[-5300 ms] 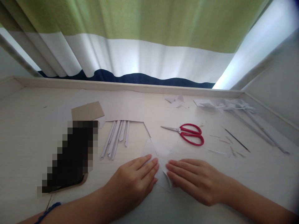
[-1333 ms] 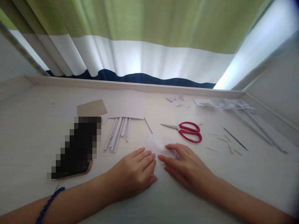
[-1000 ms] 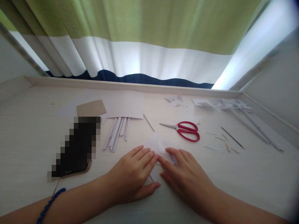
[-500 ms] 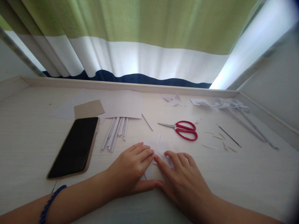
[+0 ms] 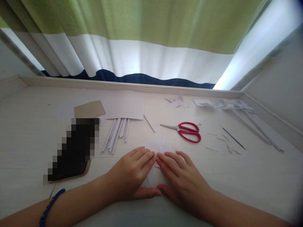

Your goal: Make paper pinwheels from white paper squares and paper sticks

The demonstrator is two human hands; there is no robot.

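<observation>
A piece of white paper (image 5: 155, 143) with cuts or creases lies on the white tabletop, partly hidden under both hands. My left hand (image 5: 139, 168) rests on its left part, fingers flat and close together, thumb stretched to the right. My right hand (image 5: 178, 173) presses on the right part with fingers laid out and slightly spread. The two index fingertips almost meet at the middle of the sheet, and the thumb tips come close together below. Beyond the hands, red-handled scissors (image 5: 189, 132) lie with the blades pointing left.
To the left are a phone (image 5: 71, 151), blurred out, a brown card (image 5: 90, 109), white sheets (image 5: 127, 104) and several rolled paper sticks (image 5: 115, 138). Paper pinwheels on sticks (image 5: 227, 105), a folded paper piece (image 5: 176, 101), a thin dark rod (image 5: 233, 138) and small scraps lie further right.
My right hand's fingers have come down flatter over the paper's right flap, which stood visible before. The thumbs have drawn slightly apart; my left hand is nearly unmoved.
</observation>
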